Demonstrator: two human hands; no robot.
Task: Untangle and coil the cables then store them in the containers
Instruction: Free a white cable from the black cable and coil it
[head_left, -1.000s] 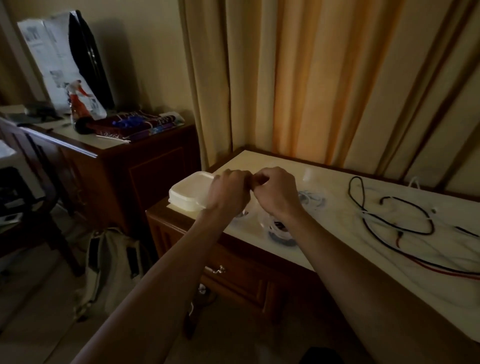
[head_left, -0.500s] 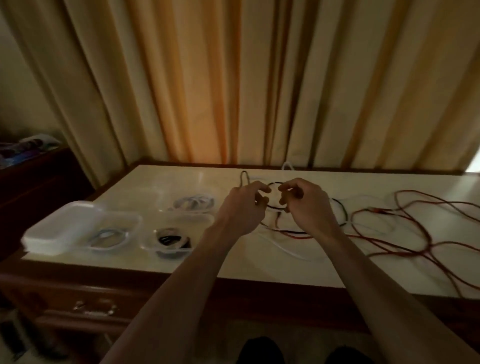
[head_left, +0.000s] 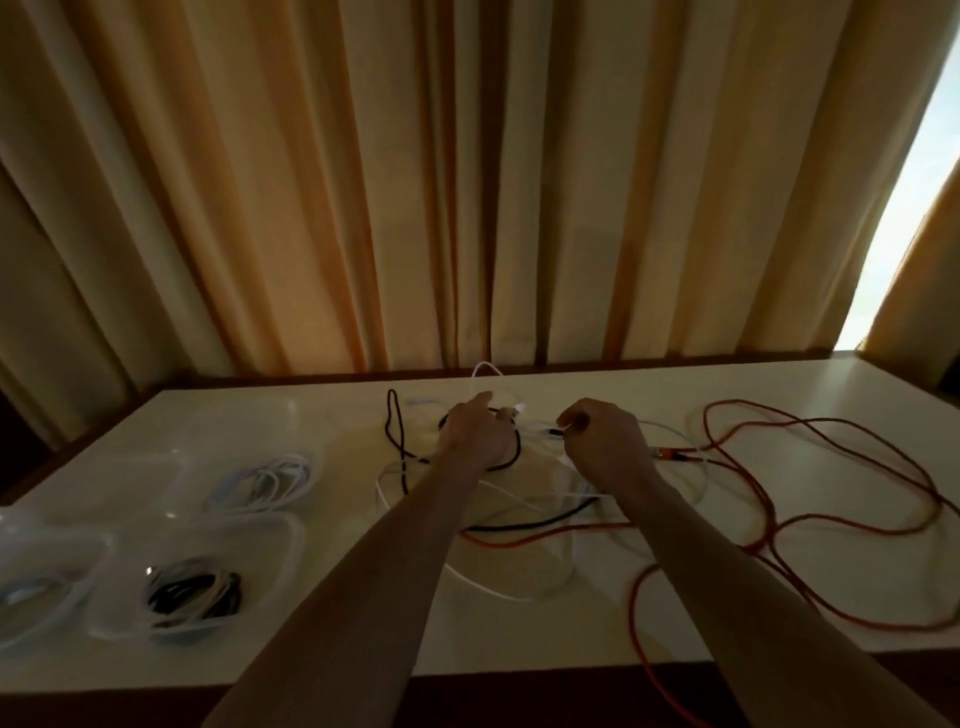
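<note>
Head view, left hand (head_left: 475, 434) fingers straight over tangled cables (head_left: 524, 499), right hand (head_left: 605, 441) pinching white cable (head_left: 670, 428) (dim light).

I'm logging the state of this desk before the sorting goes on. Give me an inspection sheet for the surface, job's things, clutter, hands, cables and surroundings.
Surface: pale tabletop, dim light.
Job's things: clear containers at left; one holds a coiled black and white cable, another beside a coiled white cable.
Clutter: nothing seen.
Hands: left hand reaching over the tangle, fingers extended; right hand pinching a white cable.
Cables: black cable, white and orange cable lie tangled.
Surroundings: curtains behind; bright gap at right.
</note>
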